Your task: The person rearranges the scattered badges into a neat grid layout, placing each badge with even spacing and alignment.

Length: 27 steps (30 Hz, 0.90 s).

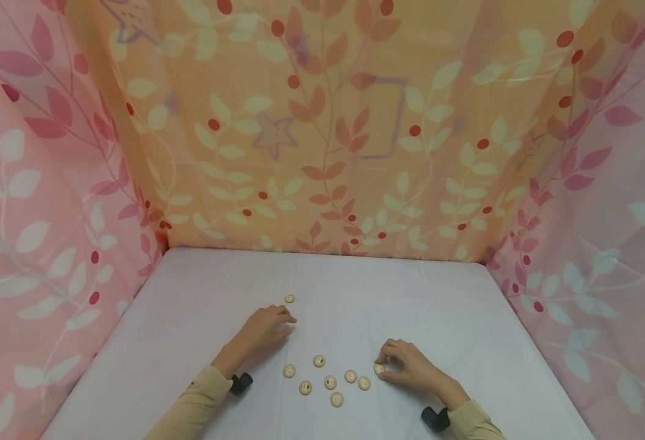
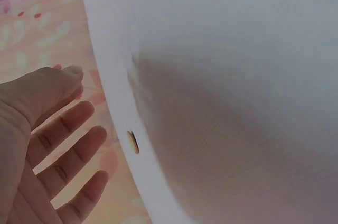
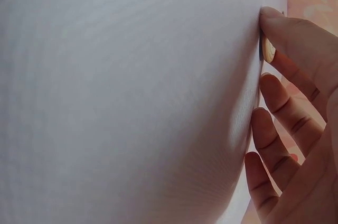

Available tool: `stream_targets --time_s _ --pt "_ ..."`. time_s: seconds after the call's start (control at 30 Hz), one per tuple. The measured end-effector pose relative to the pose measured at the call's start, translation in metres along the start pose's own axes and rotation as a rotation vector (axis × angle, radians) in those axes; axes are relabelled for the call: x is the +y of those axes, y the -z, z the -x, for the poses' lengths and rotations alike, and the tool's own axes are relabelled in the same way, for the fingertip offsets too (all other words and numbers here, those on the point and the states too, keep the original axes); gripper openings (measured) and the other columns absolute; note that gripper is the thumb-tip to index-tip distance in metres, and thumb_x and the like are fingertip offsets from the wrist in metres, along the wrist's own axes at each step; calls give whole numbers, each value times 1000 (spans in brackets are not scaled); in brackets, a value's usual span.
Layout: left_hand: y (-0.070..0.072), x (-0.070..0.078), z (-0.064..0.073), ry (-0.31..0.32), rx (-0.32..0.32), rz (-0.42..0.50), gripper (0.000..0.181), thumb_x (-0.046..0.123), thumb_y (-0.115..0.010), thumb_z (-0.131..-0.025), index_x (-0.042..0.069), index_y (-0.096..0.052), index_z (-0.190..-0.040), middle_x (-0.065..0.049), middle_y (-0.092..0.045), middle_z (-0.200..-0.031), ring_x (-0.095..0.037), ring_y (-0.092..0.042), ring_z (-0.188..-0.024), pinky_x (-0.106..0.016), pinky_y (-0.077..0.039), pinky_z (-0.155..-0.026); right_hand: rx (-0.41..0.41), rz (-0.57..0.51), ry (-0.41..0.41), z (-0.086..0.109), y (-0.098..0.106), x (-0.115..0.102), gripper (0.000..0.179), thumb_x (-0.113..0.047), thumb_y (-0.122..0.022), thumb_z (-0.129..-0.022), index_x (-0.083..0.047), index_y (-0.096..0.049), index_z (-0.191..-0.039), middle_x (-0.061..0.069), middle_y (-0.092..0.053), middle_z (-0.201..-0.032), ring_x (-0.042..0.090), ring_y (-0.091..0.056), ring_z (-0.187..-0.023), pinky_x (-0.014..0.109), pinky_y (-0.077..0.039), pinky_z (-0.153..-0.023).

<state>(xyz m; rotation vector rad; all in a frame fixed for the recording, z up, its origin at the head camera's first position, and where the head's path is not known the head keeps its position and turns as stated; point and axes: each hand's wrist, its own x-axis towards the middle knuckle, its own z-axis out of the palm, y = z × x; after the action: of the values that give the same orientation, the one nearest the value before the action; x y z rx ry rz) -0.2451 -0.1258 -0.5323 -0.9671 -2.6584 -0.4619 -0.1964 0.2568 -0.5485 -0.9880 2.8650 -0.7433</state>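
Note:
Small round wooden discs with dark markings lie on a white table. My right hand pinches one wooden disc at the table surface between thumb and index finger. In the right wrist view that disc shows edge-on beside the thumb, the other fingers spread below. My left hand hovers with loosely bent fingers and holds nothing. Just beyond its fingertips lies a lone disc. The left wrist view shows this hand with fingers apart, and a disc on the table past them.
Between the hands lie several more discs, among them one at the front and one at the left. Floral curtains stand along the table's back and both sides. Each wrist carries a black camera.

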Motion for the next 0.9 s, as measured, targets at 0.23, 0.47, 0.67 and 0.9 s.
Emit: stream_targets --time_s 0.23,0.47,0.67,0.9 --pt "7 12 12 10 -119 46 20 27 -67 -84 18 -71 -102 5 -64 -98 -13 -59 -88 -33 -48 -73 -3 -7 11 0 -2 1 18 -41 -68 -80 -30 -58 -91 -20 -55 -96 0 -48 -85 28 -39 -76" --pt "6 23 26 6 -165 88 19 30 -66 -84 20 -71 -100 9 -63 -95 -10 -58 -88 -32 -48 -74 4 -7 30 1 -1 1 18 -38 -70 -80 -29 -58 -90 -18 -56 -96 2 -50 -85 27 -40 -76" --pt "8 30 33 -21 -196 114 21 34 -67 -83 20 -72 -99 9 -63 -94 -8 -57 -85 -31 -47 -75 7 7 7 0 0 1 18 -41 -68 -80 -31 -58 -91 -20 -55 -96 1 -48 -86 28 -38 -76" --pt "13 36 40 -35 -256 123 23 35 -67 -83 20 -72 -99 10 -62 -93 -6 -53 -83 -27 -45 -73 -11 13 -33 0 -1 1 19 -46 -66 -79 -33 -58 -90 -23 -53 -96 0 -47 -86 29 -38 -77"
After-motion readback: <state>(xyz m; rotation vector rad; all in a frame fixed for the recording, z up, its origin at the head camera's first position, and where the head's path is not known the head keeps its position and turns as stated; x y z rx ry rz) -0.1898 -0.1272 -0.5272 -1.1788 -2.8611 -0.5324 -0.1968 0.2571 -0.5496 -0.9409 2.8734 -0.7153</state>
